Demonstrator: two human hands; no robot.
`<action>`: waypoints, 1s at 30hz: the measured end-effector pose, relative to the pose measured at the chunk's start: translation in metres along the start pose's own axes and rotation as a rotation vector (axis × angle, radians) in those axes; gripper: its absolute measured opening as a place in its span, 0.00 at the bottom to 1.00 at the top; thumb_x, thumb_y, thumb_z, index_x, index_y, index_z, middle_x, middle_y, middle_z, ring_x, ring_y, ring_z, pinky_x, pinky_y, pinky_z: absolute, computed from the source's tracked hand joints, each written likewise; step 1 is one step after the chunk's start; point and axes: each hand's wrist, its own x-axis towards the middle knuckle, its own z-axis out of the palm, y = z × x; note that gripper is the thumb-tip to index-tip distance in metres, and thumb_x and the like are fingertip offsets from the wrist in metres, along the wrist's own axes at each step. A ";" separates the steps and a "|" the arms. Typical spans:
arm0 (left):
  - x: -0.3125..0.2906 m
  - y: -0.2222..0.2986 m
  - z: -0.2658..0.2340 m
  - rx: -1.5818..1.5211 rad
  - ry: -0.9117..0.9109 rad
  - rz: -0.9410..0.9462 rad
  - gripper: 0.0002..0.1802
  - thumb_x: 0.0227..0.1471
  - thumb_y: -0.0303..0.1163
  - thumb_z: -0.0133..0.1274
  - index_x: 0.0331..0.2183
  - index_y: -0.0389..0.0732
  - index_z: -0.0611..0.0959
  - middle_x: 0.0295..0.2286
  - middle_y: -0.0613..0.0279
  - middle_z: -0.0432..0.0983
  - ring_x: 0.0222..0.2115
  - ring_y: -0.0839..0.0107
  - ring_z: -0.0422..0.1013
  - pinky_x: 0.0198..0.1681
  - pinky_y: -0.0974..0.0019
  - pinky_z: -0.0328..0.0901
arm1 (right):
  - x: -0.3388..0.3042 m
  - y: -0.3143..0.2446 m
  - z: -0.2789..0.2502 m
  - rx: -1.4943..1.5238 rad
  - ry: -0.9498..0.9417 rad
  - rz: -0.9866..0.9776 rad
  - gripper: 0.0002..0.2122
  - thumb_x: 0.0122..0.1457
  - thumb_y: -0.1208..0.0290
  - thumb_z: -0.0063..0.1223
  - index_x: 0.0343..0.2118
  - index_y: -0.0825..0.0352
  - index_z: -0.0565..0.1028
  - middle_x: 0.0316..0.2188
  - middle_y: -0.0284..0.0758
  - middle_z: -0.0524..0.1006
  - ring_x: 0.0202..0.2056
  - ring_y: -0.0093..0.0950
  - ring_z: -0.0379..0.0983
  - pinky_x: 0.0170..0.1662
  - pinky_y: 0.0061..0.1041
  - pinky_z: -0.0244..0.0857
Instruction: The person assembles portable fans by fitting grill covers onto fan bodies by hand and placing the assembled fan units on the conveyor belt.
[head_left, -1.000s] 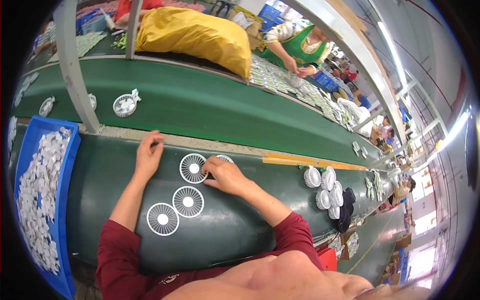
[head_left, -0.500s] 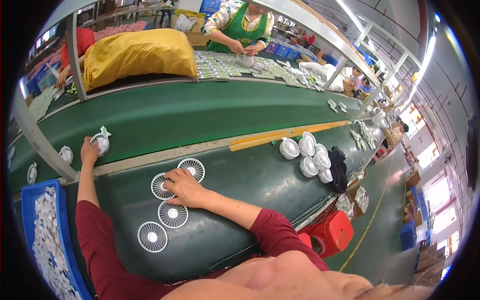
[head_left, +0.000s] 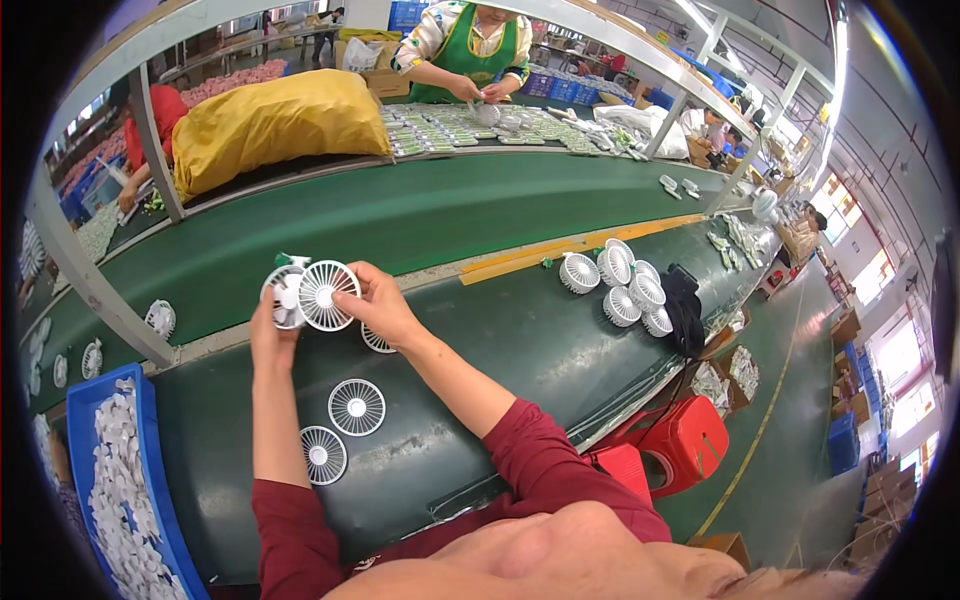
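My left hand (head_left: pixel 270 340) grips a small white fan head (head_left: pixel 285 298), with blades showing and a green-and-white piece at its top. In my right hand (head_left: pixel 384 308) is a round white fan grille (head_left: pixel 322 297), its thumb on the front. The grille is upright beside the fan head and overlaps its right edge; whether they touch I cannot tell. Below my hands on the dark green worktable lie a loose grille (head_left: pixel 357 407) and another grille (head_left: pixel 324 455). One more grille (head_left: pixel 377 341) is partly hidden by my right hand and wrist.
Several fan heads (head_left: pixel 620 306) are clustered at the right, beside a black item (head_left: pixel 682 315). A blue bin (head_left: pixel 77 425) of white parts stands left. Beyond runs a green conveyor (head_left: pixel 400 218) carrying more fan heads (head_left: pixel 160 318). Across it works a person in a green apron (head_left: pixel 470 60).
My left hand has brought the fan head from the conveyor rightward, in front of me. My right hand has lifted a grille off the table up beside it. The view has shifted slightly.
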 end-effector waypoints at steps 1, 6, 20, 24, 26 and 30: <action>-0.006 -0.002 0.004 -0.046 -0.033 0.001 0.19 0.62 0.39 0.43 0.49 0.38 0.73 0.44 0.59 0.75 0.43 0.67 0.73 0.46 0.60 0.70 | 0.000 0.002 0.006 0.023 0.005 -0.009 0.13 0.55 0.77 0.56 0.43 0.70 0.70 0.34 0.31 0.76 0.35 0.18 0.73 0.37 0.20 0.69; -0.039 -0.008 0.049 -0.179 -0.238 -0.170 0.23 0.60 0.47 0.44 0.47 0.40 0.74 0.43 0.59 0.75 0.45 0.66 0.72 0.48 0.57 0.69 | -0.013 -0.005 -0.002 -0.585 0.178 -0.307 0.27 0.52 0.78 0.54 0.56 0.69 0.63 0.46 0.42 0.72 0.45 0.33 0.71 0.50 0.29 0.65; -0.080 0.002 0.082 0.064 0.014 0.295 0.19 0.64 0.42 0.37 0.49 0.40 0.69 0.42 0.60 0.71 0.43 0.68 0.71 0.46 0.62 0.68 | -0.024 0.001 0.023 -0.697 -0.059 -0.518 0.42 0.56 0.34 0.35 0.61 0.71 0.55 0.57 0.53 0.62 0.57 0.49 0.60 0.58 0.39 0.55; -0.096 -0.005 0.096 0.371 0.074 0.549 0.18 0.65 0.40 0.35 0.50 0.39 0.66 0.45 0.60 0.65 0.44 0.72 0.65 0.48 0.66 0.62 | -0.030 -0.003 0.035 -0.467 -0.087 -0.414 0.42 0.57 0.34 0.33 0.61 0.70 0.51 0.54 0.54 0.64 0.54 0.49 0.64 0.55 0.37 0.59; -0.092 -0.013 0.093 0.466 0.057 0.649 0.17 0.65 0.39 0.35 0.49 0.38 0.66 0.45 0.59 0.64 0.45 0.72 0.64 0.49 0.66 0.61 | -0.032 -0.004 0.039 -0.366 -0.110 -0.346 0.35 0.62 0.44 0.35 0.62 0.69 0.49 0.53 0.52 0.65 0.55 0.44 0.64 0.56 0.33 0.58; -0.083 -0.020 0.086 0.665 0.022 0.850 0.17 0.65 0.37 0.36 0.48 0.35 0.66 0.46 0.58 0.63 0.46 0.71 0.62 0.51 0.65 0.58 | -0.029 0.003 0.041 -0.124 -0.115 -0.261 0.30 0.64 0.52 0.37 0.61 0.68 0.50 0.54 0.44 0.63 0.56 0.32 0.61 0.58 0.28 0.54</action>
